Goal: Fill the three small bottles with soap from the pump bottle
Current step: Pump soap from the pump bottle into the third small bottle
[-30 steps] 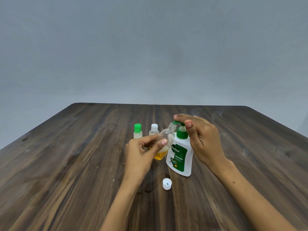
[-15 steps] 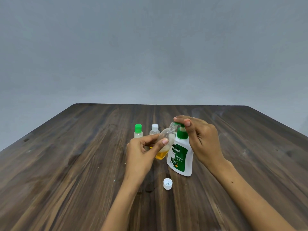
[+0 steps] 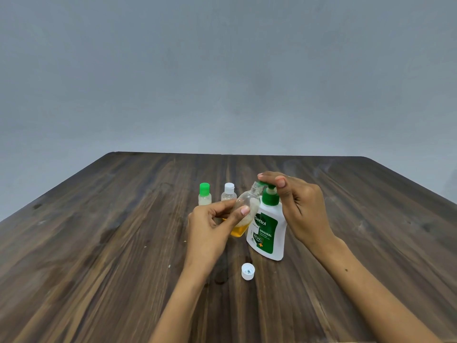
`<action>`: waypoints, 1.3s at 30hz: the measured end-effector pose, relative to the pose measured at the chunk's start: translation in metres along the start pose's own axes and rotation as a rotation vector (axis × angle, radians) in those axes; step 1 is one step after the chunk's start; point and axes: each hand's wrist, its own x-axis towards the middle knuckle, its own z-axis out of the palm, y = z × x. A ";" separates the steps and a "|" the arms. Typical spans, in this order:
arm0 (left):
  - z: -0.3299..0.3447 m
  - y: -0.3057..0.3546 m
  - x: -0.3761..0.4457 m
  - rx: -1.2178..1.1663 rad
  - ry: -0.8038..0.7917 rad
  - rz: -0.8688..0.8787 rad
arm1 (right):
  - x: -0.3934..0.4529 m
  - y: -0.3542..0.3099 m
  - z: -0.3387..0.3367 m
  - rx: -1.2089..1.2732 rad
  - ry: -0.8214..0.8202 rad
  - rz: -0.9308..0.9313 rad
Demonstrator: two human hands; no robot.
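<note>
On the dark wooden tabletop [image 3: 99,243], working from the left:

1. A small green-capped bottle [image 3: 204,194] stands upright and capped, with pale contents visible in its lower body. Just beside it to the right stands a small white-capped bottle [image 3: 228,192], also capped; its fill level cannot be read.

2. The left hand [image 3: 210,224] pinches the third small bottle [image 3: 243,214] between thumb and curled fingers. This clear bottle is uncapped, tilted with its neck up and to the right, and amber soap has pooled at its lower end. Its white cap [image 3: 247,271] lies open side up on the tabletop nearer the viewer, apart from everything else.

3. The pump bottle [image 3: 268,231] stands upright, touching or just beside the tilted bottle. The small bottle's mouth sits at the green pump spout.

4. The right hand [image 3: 296,206] rests over the pump head, fingers curled down onto it and the thumb at the near side.

Procedure for the current step, judged from this arrangement: keep the bottle mouth seated directly under the spout before each stroke. Press the pump slowly and fully, then let it rise completely. Hold the small bottle steady and only slightly tilted so soap runs down the inner wall. The base of the pump bottle is unsupported; press straight downward to avoid tipping it.
</note>
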 end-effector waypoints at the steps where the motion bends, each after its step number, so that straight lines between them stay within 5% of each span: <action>1: 0.000 0.001 0.000 -0.005 0.003 -0.002 | 0.002 0.000 -0.001 -0.005 -0.011 -0.002; 39: 0.003 0.006 -0.004 -0.027 -0.020 -0.011 | -0.002 0.002 0.001 0.019 0.022 0.010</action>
